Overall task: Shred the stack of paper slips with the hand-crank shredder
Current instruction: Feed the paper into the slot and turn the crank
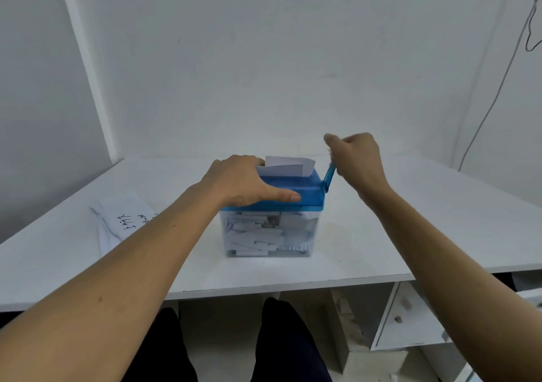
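A hand-crank shredder stands mid-table, with a blue lid (305,192) on a clear bin (268,235) full of white paper pieces. White paper slips (289,166) stick up out of the slot in the lid. My left hand (243,180) lies over the lid's left side, thumb along its front edge and fingers reaching over the back by the slips. My right hand (356,158) grips the top of the blue crank handle (330,176) at the shredder's right side. The crank's knob is hidden inside my fist.
The white table (410,220) meets white walls at the back and left. A crumpled sheet with handwriting (123,220) lies on the table to the left. A black cable (498,88) hangs on the right wall. Under the table stand a white cabinet (410,317) and my legs.
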Motion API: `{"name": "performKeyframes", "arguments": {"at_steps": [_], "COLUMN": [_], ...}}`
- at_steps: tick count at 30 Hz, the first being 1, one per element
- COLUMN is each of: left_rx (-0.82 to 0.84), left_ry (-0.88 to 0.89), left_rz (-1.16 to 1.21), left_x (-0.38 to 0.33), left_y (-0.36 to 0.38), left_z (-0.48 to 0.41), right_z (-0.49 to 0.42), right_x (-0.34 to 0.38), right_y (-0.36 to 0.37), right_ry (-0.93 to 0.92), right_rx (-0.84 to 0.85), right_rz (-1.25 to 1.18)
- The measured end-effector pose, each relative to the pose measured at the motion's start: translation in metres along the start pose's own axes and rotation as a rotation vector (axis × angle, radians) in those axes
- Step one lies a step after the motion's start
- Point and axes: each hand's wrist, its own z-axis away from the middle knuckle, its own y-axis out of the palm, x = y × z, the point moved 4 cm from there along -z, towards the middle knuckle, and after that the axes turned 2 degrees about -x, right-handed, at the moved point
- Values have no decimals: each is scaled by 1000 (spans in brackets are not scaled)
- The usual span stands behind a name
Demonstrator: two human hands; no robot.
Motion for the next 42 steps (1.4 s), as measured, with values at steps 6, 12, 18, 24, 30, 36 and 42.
{"name": "performKeyframes", "arguments": {"at_steps": [6, 12, 18, 24, 30, 36, 42], "left_rx": [-9, -18, -23, -31, -21, 14, 37], "left_ry": [-2, 10, 27, 1, -16, -25, 9], "left_rz": [-29, -53, -87, -119, -110, -120, -113], "left_x": [4, 2, -1, 2, 0, -1, 1], "left_y": [3, 1, 1, 3, 1, 0, 1], "left_z": [-3, -2, 2, 0, 0, -1, -2], "right_z": [-47, -52, -22, 22, 62, 81, 61], "right_x": [-5, -45, -76, -85, -89, -62, -22], "right_y": [33, 55, 69, 58, 36, 4, -17], "right_ry": [41, 255, 464, 492, 335, 153, 108], "right_rx": [-30, 39, 354, 413, 251, 305, 394], "right_rz": [22, -43, 44, -6, 53, 113, -219]}}
